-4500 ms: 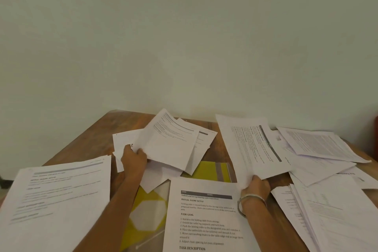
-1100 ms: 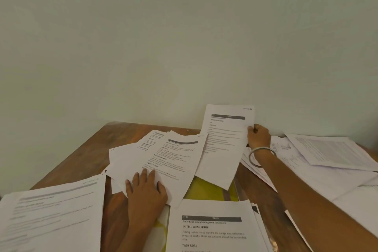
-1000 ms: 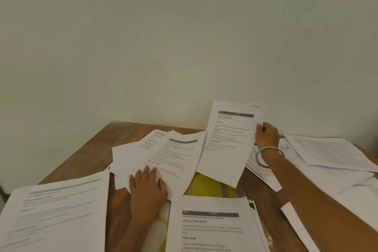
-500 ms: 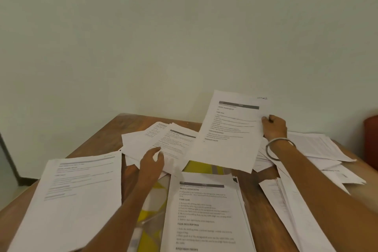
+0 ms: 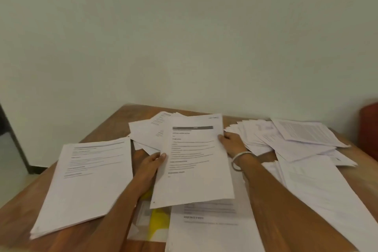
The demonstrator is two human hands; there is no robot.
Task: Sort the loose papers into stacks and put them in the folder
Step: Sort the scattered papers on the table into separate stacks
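Note:
A printed sheet [image 5: 194,161] with a dark header bar hangs above the table's middle. My left hand [image 5: 151,164] pinches its left edge and my right hand [image 5: 232,142], with a metal bangle on the wrist, grips its right edge. Below it lies a stack of printed pages [image 5: 212,229] at the front centre. The yellow and white folder [image 5: 157,225] peeks out under my left forearm, mostly covered. A neat stack [image 5: 86,182] lies at the left. Loose sheets [image 5: 149,133] fan out behind the held sheet.
The wooden table [image 5: 114,125] stands against a pale wall. A scattered heap of papers [image 5: 286,139] covers the right side, with another stack [image 5: 319,190] at the front right. A red object [image 5: 370,129] stands at the far right edge.
My right hand has brought the sheet down and toward me over the front stack. My left hand left the loose sheets and took hold of the sheet's left edge.

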